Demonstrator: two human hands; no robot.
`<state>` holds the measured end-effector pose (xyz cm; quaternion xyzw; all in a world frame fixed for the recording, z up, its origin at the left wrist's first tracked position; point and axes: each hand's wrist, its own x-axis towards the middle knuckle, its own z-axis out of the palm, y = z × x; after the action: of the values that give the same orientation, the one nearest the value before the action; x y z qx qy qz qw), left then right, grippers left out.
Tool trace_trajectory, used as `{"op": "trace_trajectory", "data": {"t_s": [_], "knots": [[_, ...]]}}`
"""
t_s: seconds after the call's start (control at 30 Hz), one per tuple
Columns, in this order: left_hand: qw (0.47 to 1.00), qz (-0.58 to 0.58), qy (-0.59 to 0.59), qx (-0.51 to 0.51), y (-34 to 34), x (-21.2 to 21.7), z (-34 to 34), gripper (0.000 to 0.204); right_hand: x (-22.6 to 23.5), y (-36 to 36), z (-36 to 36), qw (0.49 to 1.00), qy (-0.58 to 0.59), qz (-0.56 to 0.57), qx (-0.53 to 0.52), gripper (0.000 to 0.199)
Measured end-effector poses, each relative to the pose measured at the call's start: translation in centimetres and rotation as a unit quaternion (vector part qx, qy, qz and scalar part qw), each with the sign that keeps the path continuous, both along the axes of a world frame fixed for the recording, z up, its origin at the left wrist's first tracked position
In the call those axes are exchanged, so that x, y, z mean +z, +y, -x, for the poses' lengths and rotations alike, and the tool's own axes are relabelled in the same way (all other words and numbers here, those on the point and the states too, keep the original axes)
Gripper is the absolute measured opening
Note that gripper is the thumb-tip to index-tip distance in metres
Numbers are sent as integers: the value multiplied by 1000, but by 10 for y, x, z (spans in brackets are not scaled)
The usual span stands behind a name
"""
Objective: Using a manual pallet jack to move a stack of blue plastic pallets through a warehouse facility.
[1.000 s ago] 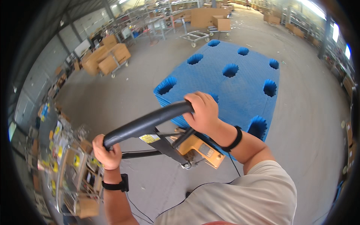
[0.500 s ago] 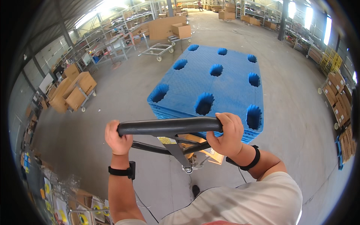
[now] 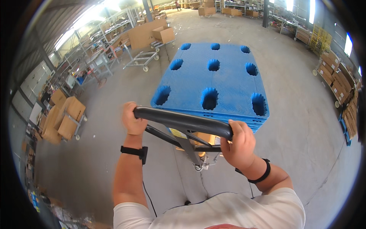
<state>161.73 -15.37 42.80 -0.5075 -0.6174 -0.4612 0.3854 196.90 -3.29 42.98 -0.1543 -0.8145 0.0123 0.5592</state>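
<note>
My left hand [image 3: 133, 119] and my right hand [image 3: 239, 142] are wrapped round opposite ends of a black pallet jack handle [image 3: 183, 120]. The handle slants, its left end farther off than its right. Below it, the shaft runs down to the yellow pallet jack body [image 3: 206, 139], mostly hidden by the bar and my right hand. Just beyond stands a stack of blue plastic pallets [image 3: 194, 82], the top one with rows of round, ribbed holes. The forks are out of sight.
At left are a cart with cardboard boxes [image 3: 70, 118] and a bare metal trolley [image 3: 141, 59]. A large box [image 3: 164, 34] sits on another trolley behind. Along the right stands a cart of stacked cartons [image 3: 331, 76], near a yellow wire cage [image 3: 319, 39]. Grey concrete floor [image 3: 297, 114] surrounds the pallets.
The handle has swung: its left end is now farther away, its right end nearer, with both hands still gripping. The pallet stack appears turned slightly, and the surrounding carts have shifted left in view.
</note>
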Motion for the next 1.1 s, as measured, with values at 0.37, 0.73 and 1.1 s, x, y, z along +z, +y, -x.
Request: {"op": "trace_trajectory", "data": {"t_s": [0.37, 0.73, 1.1], "knots": [[980, -23, 40, -193, 130, -63, 126, 29, -64, -20, 110, 977, -20, -8, -214, 48], [963, -56, 67, -256, 387, -38, 144, 41, -48, 232, 132, 953, 30, -1, -302, 41], [967, -32, 42, -248, 591, -35, 79, 37, -46, 528, 70, 955, 28, -51, -291, 37]]}}
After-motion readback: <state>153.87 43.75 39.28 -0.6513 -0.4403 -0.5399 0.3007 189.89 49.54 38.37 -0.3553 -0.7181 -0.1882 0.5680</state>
